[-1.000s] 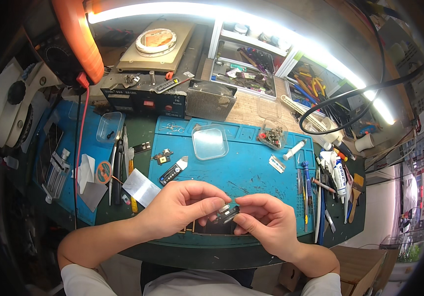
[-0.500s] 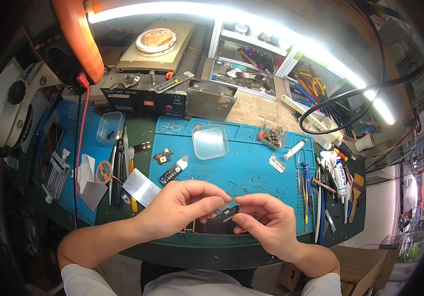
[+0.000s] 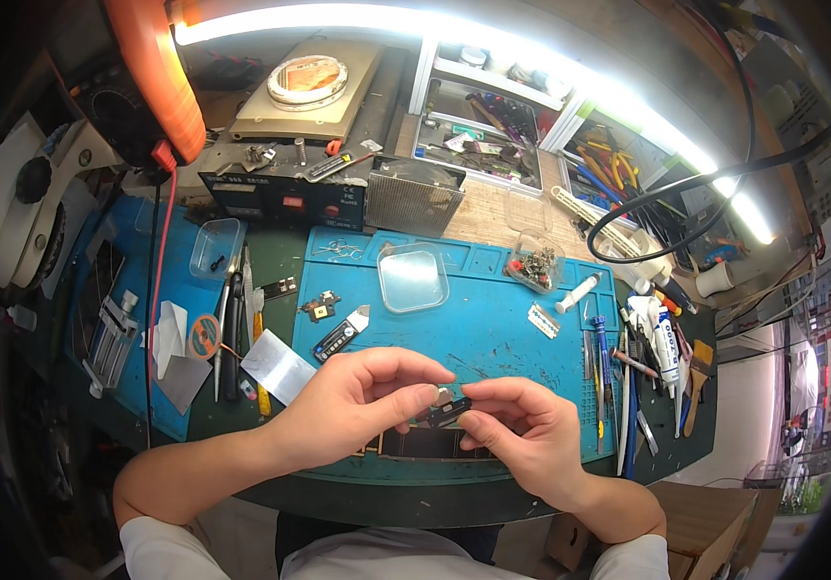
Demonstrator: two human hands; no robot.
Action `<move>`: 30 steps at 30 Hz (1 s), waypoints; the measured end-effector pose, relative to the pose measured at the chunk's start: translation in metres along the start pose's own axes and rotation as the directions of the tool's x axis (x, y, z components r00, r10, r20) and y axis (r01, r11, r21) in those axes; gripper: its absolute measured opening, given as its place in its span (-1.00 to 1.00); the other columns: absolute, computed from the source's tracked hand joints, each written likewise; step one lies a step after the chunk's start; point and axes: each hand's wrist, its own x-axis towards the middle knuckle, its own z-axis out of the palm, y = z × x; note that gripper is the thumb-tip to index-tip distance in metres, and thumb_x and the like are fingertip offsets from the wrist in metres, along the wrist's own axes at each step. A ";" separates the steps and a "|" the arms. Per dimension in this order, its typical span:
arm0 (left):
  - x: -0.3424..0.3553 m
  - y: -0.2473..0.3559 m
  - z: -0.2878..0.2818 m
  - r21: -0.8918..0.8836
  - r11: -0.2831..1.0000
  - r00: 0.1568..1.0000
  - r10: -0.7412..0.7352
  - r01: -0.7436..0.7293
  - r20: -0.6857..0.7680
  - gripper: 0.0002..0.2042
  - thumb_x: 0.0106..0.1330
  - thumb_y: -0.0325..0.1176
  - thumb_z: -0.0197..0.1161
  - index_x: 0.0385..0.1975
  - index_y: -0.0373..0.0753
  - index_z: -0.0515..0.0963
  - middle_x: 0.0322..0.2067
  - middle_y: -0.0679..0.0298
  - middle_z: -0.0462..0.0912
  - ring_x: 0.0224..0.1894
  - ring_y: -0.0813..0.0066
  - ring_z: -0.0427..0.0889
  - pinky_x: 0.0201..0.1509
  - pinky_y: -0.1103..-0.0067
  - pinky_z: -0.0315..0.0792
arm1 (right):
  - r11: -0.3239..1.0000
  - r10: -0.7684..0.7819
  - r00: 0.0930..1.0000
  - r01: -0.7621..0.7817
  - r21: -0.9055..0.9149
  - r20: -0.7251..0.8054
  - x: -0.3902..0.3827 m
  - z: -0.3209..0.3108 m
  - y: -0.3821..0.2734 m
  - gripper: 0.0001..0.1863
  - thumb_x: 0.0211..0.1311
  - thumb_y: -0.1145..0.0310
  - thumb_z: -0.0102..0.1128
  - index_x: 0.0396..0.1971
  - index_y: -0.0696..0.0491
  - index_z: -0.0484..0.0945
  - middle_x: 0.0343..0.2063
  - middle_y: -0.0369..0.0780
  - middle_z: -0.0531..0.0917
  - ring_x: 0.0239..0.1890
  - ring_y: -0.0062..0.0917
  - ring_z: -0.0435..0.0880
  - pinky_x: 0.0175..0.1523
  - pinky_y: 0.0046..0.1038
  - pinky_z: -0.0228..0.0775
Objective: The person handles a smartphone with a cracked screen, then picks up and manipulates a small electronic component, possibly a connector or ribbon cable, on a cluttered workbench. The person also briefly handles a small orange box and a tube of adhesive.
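In the head view, fingertips cover much of a small dark component (image 3: 448,413), so its make is hard to tell. The left hand (image 3: 362,401) pinches one end and the right hand (image 3: 522,435) pinches the other, each grip clenched on it, just above the blue mat (image 3: 493,329) near the tabletop's front edge. One clear lidded box (image 3: 412,277) lies on the mat, well apart.

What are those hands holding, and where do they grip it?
A small dark flat electronic part, pinched at its ends between the left hand and right hand, over the blue work mat.
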 end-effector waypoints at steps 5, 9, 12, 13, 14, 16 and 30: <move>0.001 -0.003 0.000 0.011 1.000 1.000 0.016 -0.016 -0.003 -0.72 0.49 -0.39 0.24 0.11 -0.33 0.55 -0.09 0.32 0.67 -0.09 0.68 0.63 -0.04 0.67 0.55 | 1.000 0.000 1.000 0.000 -0.017 -0.030 0.000 0.001 0.003 -0.70 0.36 0.52 0.31 0.06 0.19 0.60 -0.18 -0.18 0.79 -0.24 -0.63 0.77 -0.15 -0.61 0.66; 0.001 -0.010 0.002 0.062 0.993 0.995 0.102 -0.103 0.018 -0.71 0.45 -0.44 0.28 0.11 -0.35 0.53 -0.09 0.29 0.67 -0.06 0.66 0.65 0.00 0.65 0.56 | 1.000 -0.024 0.998 0.025 0.005 -0.055 0.003 0.004 0.002 -0.71 0.36 0.52 0.31 0.04 0.19 0.60 -0.19 -0.18 0.79 -0.26 -0.64 0.77 -0.16 -0.61 0.66; 0.001 -0.011 0.002 0.088 0.991 0.994 0.105 -0.104 -0.010 -0.71 0.45 -0.46 0.27 0.11 -0.35 0.53 -0.10 0.28 0.67 -0.07 0.66 0.65 -0.02 0.67 0.57 | 1.000 -0.008 0.998 0.008 0.003 -0.057 0.004 0.004 0.002 -0.71 0.36 0.52 0.31 0.04 0.19 0.60 -0.19 -0.18 0.79 -0.26 -0.64 0.77 -0.17 -0.61 0.66; 0.000 -0.011 0.002 0.097 0.990 0.994 0.105 -0.103 -0.017 -0.72 0.44 -0.49 0.27 0.10 -0.35 0.53 -0.11 0.29 0.66 -0.07 0.65 0.65 0.00 0.66 0.56 | 1.000 0.003 0.998 -0.003 0.000 -0.059 0.004 0.004 0.002 -0.71 0.36 0.52 0.31 0.04 0.19 0.60 -0.19 -0.18 0.79 -0.26 -0.64 0.77 -0.17 -0.61 0.66; 0.000 -0.010 0.002 0.106 0.989 0.994 0.105 -0.102 -0.025 -0.73 0.43 -0.52 0.27 0.09 -0.35 0.53 -0.12 0.29 0.65 -0.07 0.65 0.64 0.01 0.66 0.56 | 1.000 0.004 0.999 -0.004 -0.006 -0.050 0.004 0.004 0.002 -0.72 0.36 0.52 0.31 0.04 0.19 0.60 -0.19 -0.18 0.79 -0.26 -0.63 0.77 -0.17 -0.61 0.66; 0.000 -0.011 0.002 0.172 0.976 0.989 0.140 -0.132 -0.039 -0.73 0.42 -0.55 0.27 0.08 -0.34 0.54 -0.14 0.31 0.64 -0.08 0.65 0.63 0.00 0.66 0.56 | 1.000 0.005 1.000 -0.006 -0.019 -0.030 0.005 0.003 0.005 -0.72 0.36 0.52 0.31 0.04 0.19 0.60 -0.19 -0.19 0.79 -0.26 -0.63 0.77 -0.17 -0.61 0.65; -0.001 -0.010 0.007 0.337 0.913 0.963 0.263 -0.229 -0.059 -0.64 0.36 -0.63 0.27 0.14 -0.35 0.51 -0.15 0.31 0.59 -0.11 0.64 0.62 0.00 0.65 0.57 | 0.982 -0.091 0.994 0.079 -0.173 -0.065 0.009 0.000 0.006 -0.75 0.32 0.52 0.35 -0.02 0.17 0.67 -0.23 -0.21 0.78 -0.26 -0.62 0.77 -0.19 -0.60 0.62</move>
